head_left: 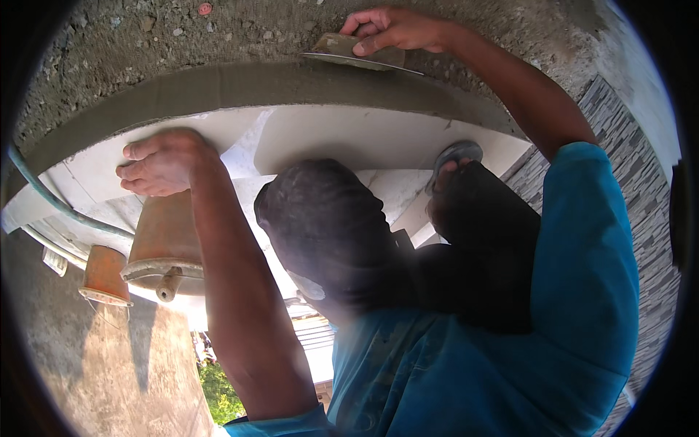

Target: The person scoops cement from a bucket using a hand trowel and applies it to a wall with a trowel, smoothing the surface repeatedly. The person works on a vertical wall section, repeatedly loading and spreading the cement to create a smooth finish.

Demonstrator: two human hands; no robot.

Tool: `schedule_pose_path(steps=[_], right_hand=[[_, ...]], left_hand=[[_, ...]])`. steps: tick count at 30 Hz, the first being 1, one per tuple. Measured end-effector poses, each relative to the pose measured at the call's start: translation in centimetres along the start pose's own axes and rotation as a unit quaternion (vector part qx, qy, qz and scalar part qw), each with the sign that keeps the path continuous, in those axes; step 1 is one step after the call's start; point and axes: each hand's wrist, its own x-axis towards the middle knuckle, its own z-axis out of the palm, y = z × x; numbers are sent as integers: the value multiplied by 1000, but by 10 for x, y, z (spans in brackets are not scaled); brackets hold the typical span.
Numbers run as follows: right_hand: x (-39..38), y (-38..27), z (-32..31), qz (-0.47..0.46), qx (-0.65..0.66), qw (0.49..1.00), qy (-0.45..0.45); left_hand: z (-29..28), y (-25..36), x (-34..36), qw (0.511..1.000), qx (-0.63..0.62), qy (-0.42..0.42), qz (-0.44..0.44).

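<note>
Near the top, my right hand (393, 30) is closed around a plastering trowel (364, 57) with a thin, flat blade and a mortar-smeared brown grip. Its blade lies along the upper edge of a smooth band of wet grey mortar (284, 84). Below that band runs a pale, smooth slab (320, 135). On the slab's left part rests my left hand (164, 162), fingers stretched out and holding nothing. Just beneath this hand stands a brown mortar-stained bucket (164, 237), partly hidden by my forearm.
Rough, pebbly ground (240, 33) lies beyond the mortar band. A smaller orange bucket (106, 273) and a greenish hose (62, 204) are at the left. A sandalled foot (457, 156) and a dark cloth-covered rounded shape (324, 226) fill the middle. Grey strip-patterned tiling (619, 189) lines the right.
</note>
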Motion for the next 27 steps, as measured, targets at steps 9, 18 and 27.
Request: schedule_pose_path(steps=[9,18,27], right_hand=[[-31,-51,44,20,-27,999,-41],[43,-37,17,-51,12,998,18],[20,-70,65,0,-43,999,7]], left_hand=[[6,-6,3,1000,-7,23,-4],[1,-1,-1,1000,-17,9,0],[13,-9,3,998,3,67,14]])
